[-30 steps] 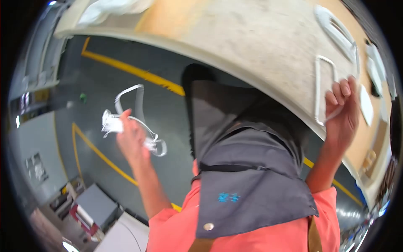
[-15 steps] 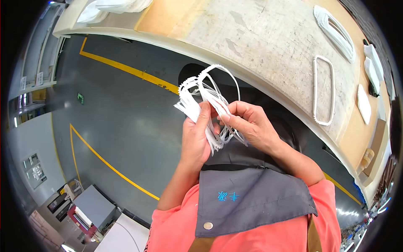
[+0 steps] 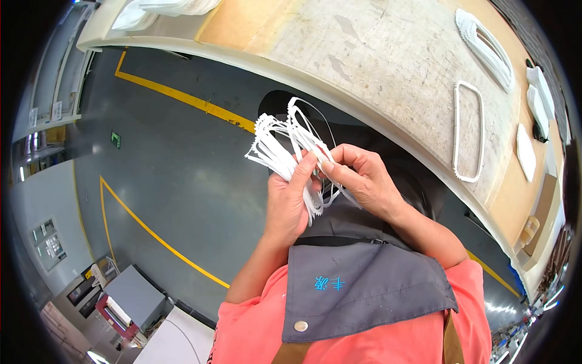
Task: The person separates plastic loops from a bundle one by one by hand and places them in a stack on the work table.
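Note:
A bundle of thin white looped strips (image 3: 273, 148) is gripped in my left hand (image 3: 287, 203), its thumb pressed across them. My right hand (image 3: 367, 182) is closed beside it, thumb and forefinger pinching one or more of the same strips at the bundle's right side. Loops stick up above both hands, and some ends hang below between them. The hands are close together in front of the grey apron. A single white rounded-rectangle loop (image 3: 456, 133) lies flat on the worktable to the right.
The worktable (image 3: 388, 67) curves across the top and right. On it lie a stack of white loops (image 3: 479, 45), white flat pieces (image 3: 525, 151) at the right and more white pieces (image 3: 176, 6) at the upper left. A grey floor with yellow lines (image 3: 163, 242) is at the left.
My right hand has come from the table at the right to the bundle. My left hand has moved right, in front of the apron. The rectangular loop now lies free on the table.

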`<state>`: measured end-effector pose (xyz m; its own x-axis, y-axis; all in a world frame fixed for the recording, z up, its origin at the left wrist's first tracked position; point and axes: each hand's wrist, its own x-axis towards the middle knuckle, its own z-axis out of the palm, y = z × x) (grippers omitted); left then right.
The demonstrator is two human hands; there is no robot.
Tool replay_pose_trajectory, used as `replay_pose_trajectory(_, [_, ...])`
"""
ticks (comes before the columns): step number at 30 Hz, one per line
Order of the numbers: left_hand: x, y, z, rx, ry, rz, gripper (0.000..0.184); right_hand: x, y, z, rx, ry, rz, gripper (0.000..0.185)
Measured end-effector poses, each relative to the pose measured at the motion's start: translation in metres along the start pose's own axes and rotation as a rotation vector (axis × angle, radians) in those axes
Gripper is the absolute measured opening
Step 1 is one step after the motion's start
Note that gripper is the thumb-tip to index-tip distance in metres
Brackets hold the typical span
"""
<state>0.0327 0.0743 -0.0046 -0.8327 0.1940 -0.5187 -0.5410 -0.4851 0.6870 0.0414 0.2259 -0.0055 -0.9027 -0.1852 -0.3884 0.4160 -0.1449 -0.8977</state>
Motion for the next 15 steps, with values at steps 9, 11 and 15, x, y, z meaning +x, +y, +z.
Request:
replay_pose_trajectory(9, [0.018, 0.001, -0.009, -0.677, 0.038, -0.164, 0.016, 0.000, -0.004, -0.011, 0.465, 0.198, -0.074, 0.013])
replay_pose_trajectory(11, [0.026, 0.010, -0.035, -0.891, -0.093, -0.140, 0.013, 0.001, -0.015, -0.027, 0.729, 0.214, -0.034, 0.014])
replay_pose_trajectory(15, [0.031, 0.043, -0.088, -0.734, -0.022, 0.071, 0.014, -0.017, -0.021, -0.106, 0.929, 0.207, -0.319, 0.016])
